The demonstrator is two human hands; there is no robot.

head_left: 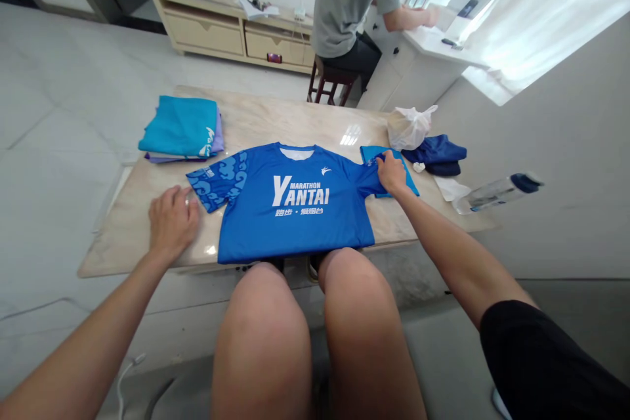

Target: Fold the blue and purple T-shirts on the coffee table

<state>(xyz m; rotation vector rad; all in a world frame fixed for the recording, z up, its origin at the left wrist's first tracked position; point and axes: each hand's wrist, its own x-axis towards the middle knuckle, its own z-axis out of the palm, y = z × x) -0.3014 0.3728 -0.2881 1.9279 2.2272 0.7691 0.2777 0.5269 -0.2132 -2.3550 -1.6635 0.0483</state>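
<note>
A blue T-shirt (300, 210) with white "Marathon Yantai" lettering lies front side up on the marble-look table (266, 111). Its collar points away from me, and its lower edge reaches the table's near edge. My left hand (173, 222) rests on the table beside the patterned left-side sleeve, fingers loosely bent and holding nothing. On the other side, my right hand (392, 174) has its fingers closed on the end of the other sleeve. Under that hand and sleeve lies a folded lighter-blue cloth (409, 182), partly hidden.
Folded shirts (182, 125) are stacked at the far left. To the right are a white plastic bag (411, 126), dark blue cloth (438, 154), crumpled tissue and a clear bottle (499, 193). Beyond the table, a person (361, 0) sits on a stool near a low cabinet (204, 29).
</note>
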